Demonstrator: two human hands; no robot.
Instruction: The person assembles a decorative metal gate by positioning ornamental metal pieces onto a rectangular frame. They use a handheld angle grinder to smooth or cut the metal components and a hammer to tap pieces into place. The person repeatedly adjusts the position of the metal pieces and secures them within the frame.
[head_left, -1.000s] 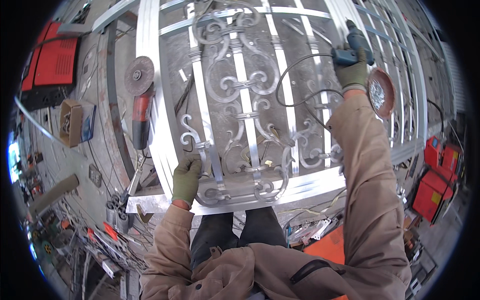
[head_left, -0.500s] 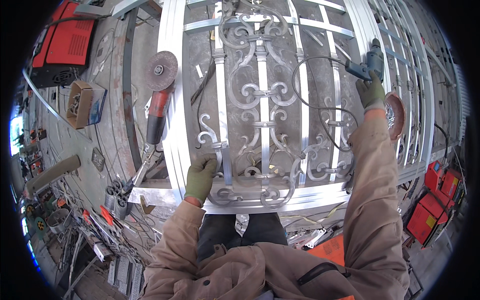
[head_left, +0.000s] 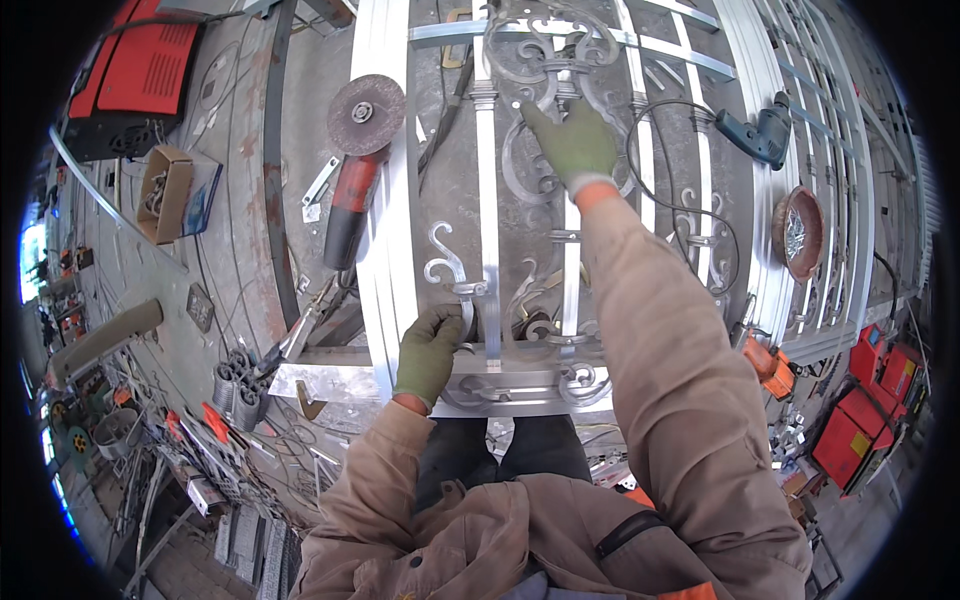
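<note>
My left hand, in a green glove, is closed on the lower part of a scroll-shaped metal ornament. The ornament stands beside an upright bar of a silver metal frame, near the frame's front rail. My right hand, gloved too, reaches over the upper scrollwork at the middle. Its thumb side stretches to the left, and some of its fingertips are hidden. A blue-grey power drill lies on the frame's right side, with no hand on it.
An angle grinder with a large disc rests against the left rail. A brown bowl of screws stands on the right. The drill's dark cable loops across the bars. Farther left are an open cardboard box and a red machine.
My right hand has let go of the drill and moved left onto the middle scrollwork. My left hand keeps its hold on the ornament. The whole view has shifted somewhat.
</note>
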